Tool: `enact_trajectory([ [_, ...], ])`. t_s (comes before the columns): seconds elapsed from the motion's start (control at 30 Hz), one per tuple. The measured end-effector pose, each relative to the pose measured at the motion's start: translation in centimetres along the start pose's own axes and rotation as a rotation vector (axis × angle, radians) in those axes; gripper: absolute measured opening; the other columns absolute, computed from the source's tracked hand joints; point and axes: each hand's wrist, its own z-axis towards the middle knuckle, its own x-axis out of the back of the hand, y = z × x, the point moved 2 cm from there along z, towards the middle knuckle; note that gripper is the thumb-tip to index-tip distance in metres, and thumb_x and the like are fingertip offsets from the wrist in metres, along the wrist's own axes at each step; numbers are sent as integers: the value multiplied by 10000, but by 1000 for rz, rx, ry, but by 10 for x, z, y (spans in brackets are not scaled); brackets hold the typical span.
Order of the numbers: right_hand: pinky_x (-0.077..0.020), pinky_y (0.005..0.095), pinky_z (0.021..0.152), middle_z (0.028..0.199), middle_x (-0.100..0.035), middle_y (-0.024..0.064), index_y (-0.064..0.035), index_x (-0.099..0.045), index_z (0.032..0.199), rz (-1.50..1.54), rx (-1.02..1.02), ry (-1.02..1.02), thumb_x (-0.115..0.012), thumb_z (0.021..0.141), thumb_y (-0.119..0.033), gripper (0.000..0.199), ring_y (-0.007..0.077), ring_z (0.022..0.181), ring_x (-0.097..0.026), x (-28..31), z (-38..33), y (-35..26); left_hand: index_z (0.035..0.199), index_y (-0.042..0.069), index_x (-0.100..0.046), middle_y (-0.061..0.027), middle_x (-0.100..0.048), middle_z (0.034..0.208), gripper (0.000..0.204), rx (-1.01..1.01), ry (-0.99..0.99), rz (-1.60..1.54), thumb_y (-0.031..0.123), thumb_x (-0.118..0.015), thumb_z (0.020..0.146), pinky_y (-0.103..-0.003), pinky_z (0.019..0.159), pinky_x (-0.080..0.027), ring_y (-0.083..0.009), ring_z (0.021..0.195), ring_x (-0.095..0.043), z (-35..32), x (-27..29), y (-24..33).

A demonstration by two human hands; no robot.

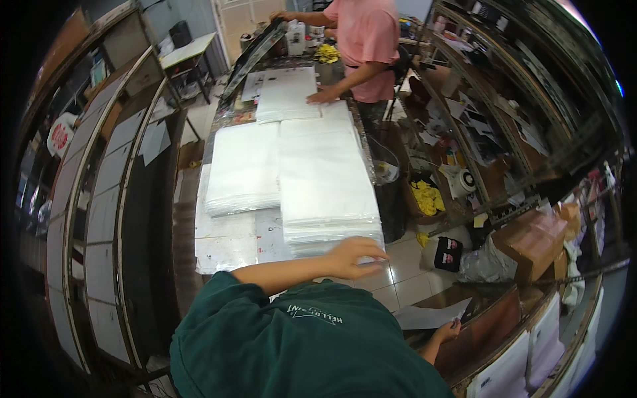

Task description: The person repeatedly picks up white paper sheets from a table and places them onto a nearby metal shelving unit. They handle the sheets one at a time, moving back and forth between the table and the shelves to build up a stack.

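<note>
One white sheet is pinched in our right hand, beyond the counter's near right corner; our left hand's half-open, seemingly empty. Probably mid sheet-moving, so next we'd need a steady grip.

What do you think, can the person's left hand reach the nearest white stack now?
Yes, most likely: the left hand is right by the near edge of the white stack, and nothing visible blocks the way. Whether they already touch is hard to tell.

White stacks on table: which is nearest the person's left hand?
The right-hand stack, its near end beside the left hand; the left stack and the far stack lie farther away.
</note>
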Motion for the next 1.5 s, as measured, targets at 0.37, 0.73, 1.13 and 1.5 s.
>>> enact_trajectory([
  [0.37,-457,420,831,1074,-616,181,-3,-627,1047,-129,147,-221,-474,780,25,309,357,965,-591,-60,-23,-126,873,78,-653,-68,-613,784,157,326,434,379,130,-691,731,-324,655,-467,-236,740,-592,-87,117,-40],
  [0.73,-445,402,859,1048,-617,173,-6,-616,1071,-12,492,-121,-478,740,64,365,346,980,-578,-64,-43,-193,1367,179,-340,-142,-332,1363,845,783,593,1247,252,-766,641,-489,1003,-280,-336,1313,-234,-56,275,-185],
  [1.13,-464,337,852,1128,-569,203,1,-542,1187,200,677,-35,-463,694,81,506,336,1019,-572,64,-11,-378,1026,63,-654,-144,-637,1030,263,495,-192,873,148,-525,812,-402,851,-464,-321,961,-590,-133,321,-427],
  [1.5,-490,269,637,922,-636,84,-51,-601,1149,-5,204,181,-585,733,-55,416,139,709,-589,396,254,-348,1079,31,-588,-162,-596,1089,305,490,50,917,211,-404,918,-381,884,-429,-331,1042,-546,-50,314,-360],
])
